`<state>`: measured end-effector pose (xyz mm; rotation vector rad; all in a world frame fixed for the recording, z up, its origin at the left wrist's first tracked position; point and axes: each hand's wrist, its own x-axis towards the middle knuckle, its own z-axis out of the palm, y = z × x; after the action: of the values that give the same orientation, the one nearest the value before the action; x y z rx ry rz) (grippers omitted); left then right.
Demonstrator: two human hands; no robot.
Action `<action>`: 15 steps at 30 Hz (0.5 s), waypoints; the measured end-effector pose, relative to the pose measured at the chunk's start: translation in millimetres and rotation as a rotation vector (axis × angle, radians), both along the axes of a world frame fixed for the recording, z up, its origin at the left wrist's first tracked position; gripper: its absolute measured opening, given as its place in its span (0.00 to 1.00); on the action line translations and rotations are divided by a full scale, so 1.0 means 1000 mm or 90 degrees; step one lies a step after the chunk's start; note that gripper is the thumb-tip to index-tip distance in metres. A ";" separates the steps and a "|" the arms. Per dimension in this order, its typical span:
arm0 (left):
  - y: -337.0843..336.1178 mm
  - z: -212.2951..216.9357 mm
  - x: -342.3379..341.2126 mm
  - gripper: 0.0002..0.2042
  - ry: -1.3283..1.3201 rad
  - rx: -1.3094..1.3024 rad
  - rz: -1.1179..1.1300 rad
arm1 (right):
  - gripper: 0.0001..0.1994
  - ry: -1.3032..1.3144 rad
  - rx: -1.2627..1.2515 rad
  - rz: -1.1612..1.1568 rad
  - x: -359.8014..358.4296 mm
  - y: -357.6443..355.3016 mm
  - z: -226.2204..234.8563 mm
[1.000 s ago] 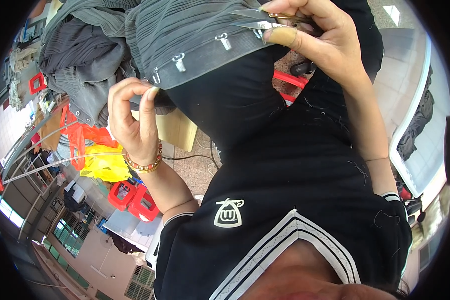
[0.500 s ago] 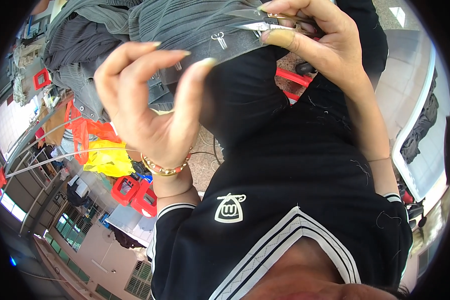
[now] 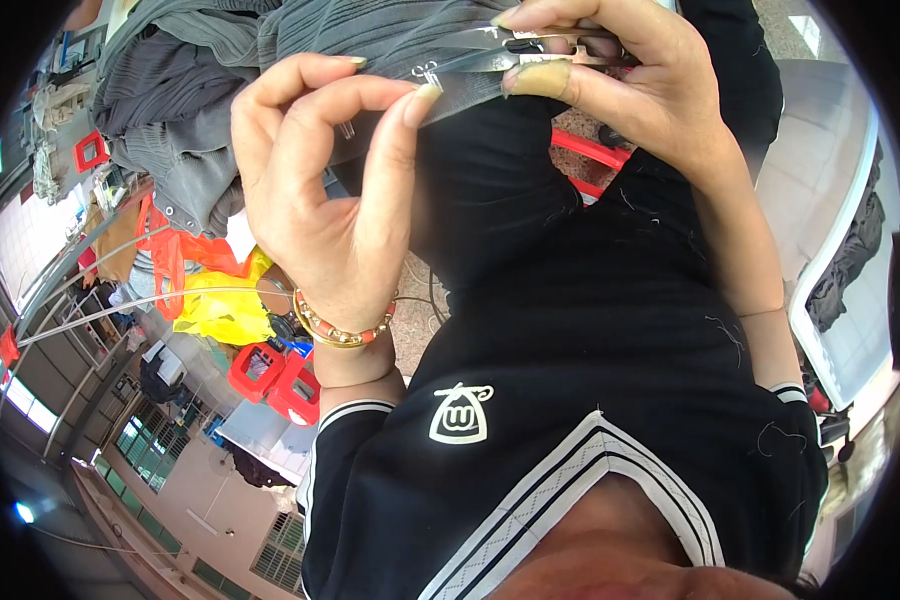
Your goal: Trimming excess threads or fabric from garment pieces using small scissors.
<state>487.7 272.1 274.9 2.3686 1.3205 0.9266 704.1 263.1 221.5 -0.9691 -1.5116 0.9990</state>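
Observation:
A grey pleated garment (image 3: pixel 370 35) lies across my lap, with small silvery hooks along its dark edge band. My left hand (image 3: pixel 335 190) reaches over that band. Its thumb and forefinger close at one metal hook (image 3: pixel 426 72), whose loops show just above the fingertips. Whether the band's fabric is also caught between them is hard to see. In my right hand (image 3: pixel 635 75) is a pair of thread snips (image 3: pixel 482 62), the blades parted and pointing left, close to the hook. A tan plaster (image 3: pixel 542 80) wraps the right thumb.
More grey garments (image 3: pixel 160 90) are heaped at the far left. Below them are an orange-red bag (image 3: pixel 170 255), a yellow bag (image 3: pixel 220 310) and red plastic stools (image 3: pixel 292 390). A white bin (image 3: pixel 820 310) with dark cloth stands at the right. A red frame (image 3: pixel 590 150) shows between my legs.
My left hand has moved right and its thumb and forefinger have come together at the hook. The snips have shifted slightly left in my right hand, staying near the band.

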 end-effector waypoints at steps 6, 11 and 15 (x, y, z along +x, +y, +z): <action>0.003 -0.007 -0.004 0.05 -0.052 -0.002 -0.009 | 0.14 -0.057 0.047 -0.001 0.000 0.004 0.001; 0.004 -0.013 -0.008 0.05 -0.129 -0.039 -0.007 | 0.14 -0.071 0.078 0.014 0.000 0.007 0.000; 0.003 -0.015 -0.008 0.05 -0.133 -0.043 -0.009 | 0.13 -0.032 0.061 0.032 -0.003 0.008 -0.002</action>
<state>480.1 275.5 259.7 2.1615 1.2319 1.0745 701.0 270.7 219.8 -0.8977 -1.6171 0.9345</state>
